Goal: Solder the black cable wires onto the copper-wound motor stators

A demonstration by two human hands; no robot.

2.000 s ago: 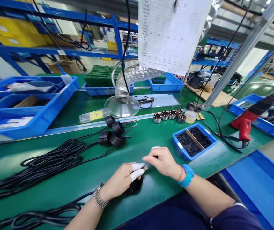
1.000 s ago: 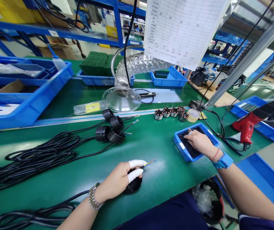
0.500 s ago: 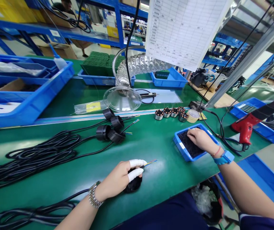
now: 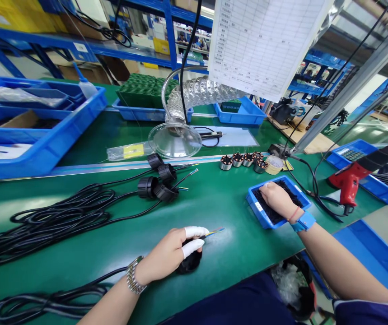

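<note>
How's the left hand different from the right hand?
The left hand holds a cable with coloured wires sticking out; the right hand is in a small blue tray of black pieces. The left hand has a silver band at its wrist; the right hand has a blue band and a thin red string. Both are over the green table.

- The right hand (image 4: 278, 199) was up beside the left hand (image 4: 162, 256) two seconds ago; now it's over in the small blue tray (image 4: 260, 218), among the black pieces (image 4: 292, 190).
- The tray's cardboard divider, plain to see then, is lost behind that hand.
- The thin wires (image 4: 216, 232), partly covered by fingers before, now poke out uncovered past the left fingertips.
- Someone's head by the blue shelf (image 4: 61, 46), there half a second ago, has gone from sight.
</note>
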